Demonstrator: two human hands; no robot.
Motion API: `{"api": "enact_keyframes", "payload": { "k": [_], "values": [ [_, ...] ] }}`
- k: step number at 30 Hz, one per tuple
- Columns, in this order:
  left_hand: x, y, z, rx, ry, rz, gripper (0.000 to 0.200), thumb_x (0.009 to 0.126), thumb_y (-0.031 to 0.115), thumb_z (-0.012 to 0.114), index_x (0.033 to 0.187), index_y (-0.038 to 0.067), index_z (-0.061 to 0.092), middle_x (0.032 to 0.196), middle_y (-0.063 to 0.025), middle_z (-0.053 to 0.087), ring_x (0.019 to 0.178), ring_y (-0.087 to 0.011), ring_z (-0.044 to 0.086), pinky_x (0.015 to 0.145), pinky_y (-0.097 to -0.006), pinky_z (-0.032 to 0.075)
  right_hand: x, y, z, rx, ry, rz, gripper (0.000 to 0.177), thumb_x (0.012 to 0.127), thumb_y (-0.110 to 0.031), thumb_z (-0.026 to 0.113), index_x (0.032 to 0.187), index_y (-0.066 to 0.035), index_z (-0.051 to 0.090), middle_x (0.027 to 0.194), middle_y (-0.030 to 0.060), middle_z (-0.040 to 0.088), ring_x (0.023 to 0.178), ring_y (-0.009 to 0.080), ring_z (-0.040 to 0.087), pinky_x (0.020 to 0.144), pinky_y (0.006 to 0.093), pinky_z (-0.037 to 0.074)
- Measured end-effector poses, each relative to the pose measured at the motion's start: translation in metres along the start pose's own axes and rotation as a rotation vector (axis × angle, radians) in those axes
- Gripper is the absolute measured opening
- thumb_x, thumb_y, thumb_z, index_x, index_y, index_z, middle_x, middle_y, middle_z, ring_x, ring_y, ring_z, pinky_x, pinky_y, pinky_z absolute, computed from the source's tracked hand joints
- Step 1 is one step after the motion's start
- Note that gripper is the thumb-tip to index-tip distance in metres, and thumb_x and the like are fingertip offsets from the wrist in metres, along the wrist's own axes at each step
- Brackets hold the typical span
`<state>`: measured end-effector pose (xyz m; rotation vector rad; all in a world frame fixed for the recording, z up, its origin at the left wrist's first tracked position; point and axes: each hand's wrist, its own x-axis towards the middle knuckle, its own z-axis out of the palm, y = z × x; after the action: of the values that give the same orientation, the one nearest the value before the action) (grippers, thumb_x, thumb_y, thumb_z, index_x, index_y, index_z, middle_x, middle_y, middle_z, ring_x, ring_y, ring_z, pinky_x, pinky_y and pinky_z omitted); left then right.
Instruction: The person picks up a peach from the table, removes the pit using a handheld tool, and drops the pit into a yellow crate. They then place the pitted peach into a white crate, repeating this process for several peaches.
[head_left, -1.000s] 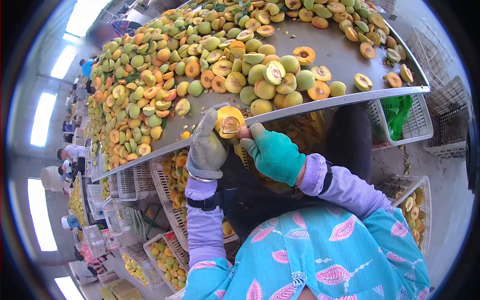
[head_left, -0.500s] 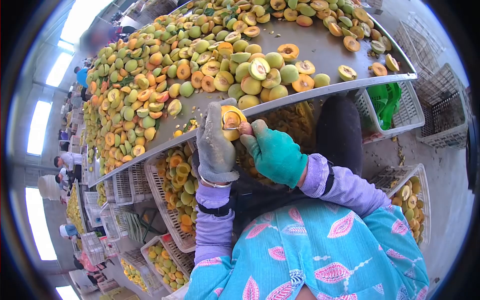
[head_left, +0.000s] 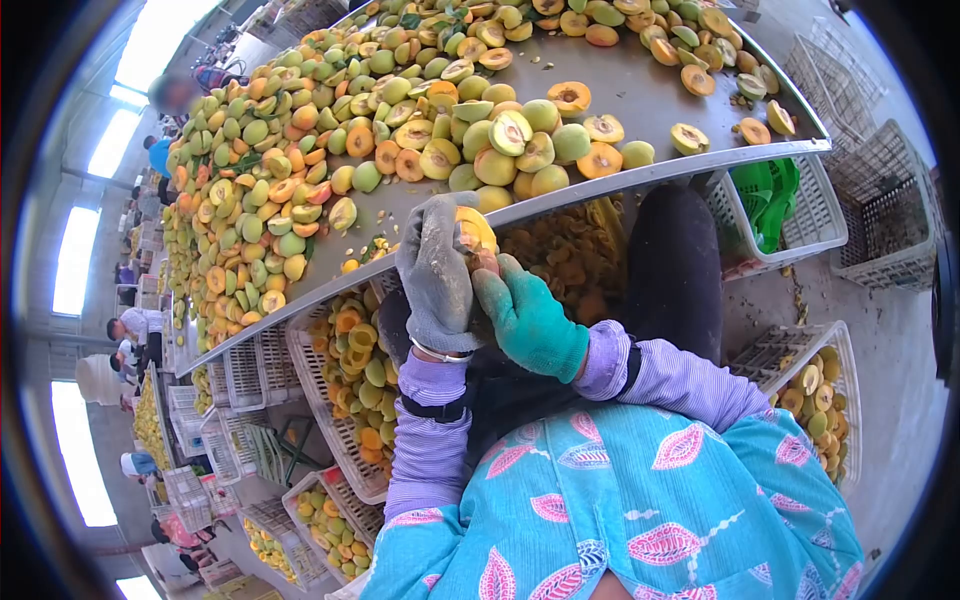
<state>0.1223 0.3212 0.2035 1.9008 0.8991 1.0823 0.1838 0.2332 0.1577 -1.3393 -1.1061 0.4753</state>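
My left hand [head_left: 438, 272], in a dusty grey glove, is closed around a yellow-orange peach half [head_left: 476, 232] just off the near edge of the sorting table. My right hand [head_left: 530, 318], in a green glove, grips a small pitting spoon [head_left: 484, 263] by its reddish-brown handle, with thumb and fingers up against the fruit. The spoon's metal end is hidden by the fruit and the fingers. Beyond both hands, whole and halved peaches [head_left: 510, 132] lie heaped along the metal table [head_left: 620, 100].
Below the table edge, a crate [head_left: 310, 375] of peach halves stands at my left. Pitted pieces [head_left: 570, 255] lie beneath my hands. At right are a crate with green plastic [head_left: 768, 205], stacked crates [head_left: 885, 215] and a fruit crate [head_left: 845, 400]. Other people work far left.
The peach half has turned in my left hand, so its cut hollow and the spoon's metal loop no longer show. My right hand has shifted slightly left and down.
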Motion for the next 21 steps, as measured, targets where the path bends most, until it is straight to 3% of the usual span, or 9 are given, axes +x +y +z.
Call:
{"api": "enact_keyframes", "payload": {
  "k": [2,3,4,6,11,13,15,17,21],
  "values": [
    [0.004,-0.005,-0.001,0.111,-0.062,0.047,0.022,0.083,0.008,0.056,0.103,0.002,0.061,0.097,-0.0136,0.063,0.085,-0.0286,0.064,0.077,-0.0370,0.050,0.007,0.001,-0.013,0.023,-0.129,0.189,0.027,0.099,-0.028,0.049,0.101,-0.002,0.053,0.080,0.0238,0.060,0.075,0.0434,0.058,0.062,0.0499,0.044],
    [0.006,-0.009,0.000,0.022,-0.068,0.036,0.021,0.090,0.019,0.054,0.100,0.002,0.064,0.092,-0.0089,0.064,0.080,-0.0196,0.061,0.073,-0.0309,0.050,0.009,0.001,-0.017,0.049,-0.259,0.379,0.025,0.099,-0.025,0.049,0.102,-0.002,0.056,0.082,0.0205,0.060,0.073,0.0375,0.058,0.064,0.0452,0.044],
    [0.007,-0.011,0.001,-0.066,-0.074,0.027,0.030,0.097,0.029,0.053,0.096,0.002,0.066,0.086,-0.0041,0.064,0.075,-0.0107,0.058,0.069,-0.0247,0.049,0.006,0.002,-0.014,0.049,-0.259,0.381,0.025,0.099,-0.025,0.049,0.102,-0.002,0.056,0.082,0.0205,0.060,0.073,0.0375,0.058,0.064,0.0452,0.044],
    [0.003,-0.007,0.006,-0.057,-0.021,0.040,0.030,0.098,0.029,0.053,0.096,0.003,0.066,0.087,-0.0042,0.064,0.076,-0.0106,0.058,0.069,-0.0249,0.048,0.001,0.007,-0.002,0.115,-0.041,0.185,0.028,0.099,-0.030,0.049,0.098,-0.002,0.052,0.078,0.0280,0.060,0.077,0.0493,0.058,0.061,0.0539,0.044],
    [-0.001,-0.010,0.009,0.005,-0.015,0.076,0.030,0.099,0.028,0.049,0.098,0.002,0.065,0.093,-0.0045,0.065,0.082,-0.0121,0.059,0.072,-0.0272,0.049,0.000,0.012,-0.008,-0.018,-0.015,0.110,0.029,0.099,-0.030,0.049,0.098,-0.001,0.051,0.075,0.0272,0.060,0.071,0.0479,0.058,0.057,0.0544,0.044],
    [-0.001,-0.008,0.005,0.126,-0.045,0.109,0.031,0.100,0.029,0.047,0.100,0.002,0.063,0.097,-0.0055,0.064,0.082,-0.0132,0.060,0.073,-0.0279,0.050,0.011,0.009,-0.023,0.028,-0.241,0.284,0.024,0.098,-0.024,0.051,0.105,-0.002,0.053,0.074,0.0199,0.060,0.068,0.0418,0.059,0.058,0.0472,0.044],
    [-0.001,-0.004,0.005,0.255,-0.075,0.150,0.033,0.100,0.030,0.046,0.102,0.002,0.062,0.101,-0.0066,0.064,0.083,-0.0143,0.061,0.074,-0.0285,0.051,0.006,0.007,-0.009,0.005,-0.082,0.162,0.022,0.098,-0.023,0.052,0.102,-0.002,0.052,0.071,0.0210,0.060,0.066,0.0442,0.059,0.054,0.0485,0.043],
    [-0.008,0.001,0.016,-0.277,0.071,-0.139,0.035,0.101,0.032,0.045,0.107,0.001,0.059,0.107,-0.0092,0.062,0.085,-0.0160,0.062,0.077,-0.0289,0.053,0.006,0.006,-0.003,-0.039,0.003,0.125,0.028,0.099,-0.029,0.049,0.103,-0.001,0.045,0.069,0.0253,0.060,0.067,0.0466,0.060,0.055,0.0542,0.045],
    [-0.008,-0.017,0.026,-0.392,0.203,-0.078,0.037,0.101,0.035,0.046,0.110,0.001,0.058,0.109,-0.0096,0.061,0.088,-0.0147,0.060,0.076,-0.0280,0.053,0.005,0.003,-0.008,-0.071,-0.048,0.169,0.028,0.099,-0.028,0.048,0.103,-0.001,0.044,0.068,0.0254,0.059,0.066,0.0468,0.060,0.055,0.0544,0.046]
  ]
}}
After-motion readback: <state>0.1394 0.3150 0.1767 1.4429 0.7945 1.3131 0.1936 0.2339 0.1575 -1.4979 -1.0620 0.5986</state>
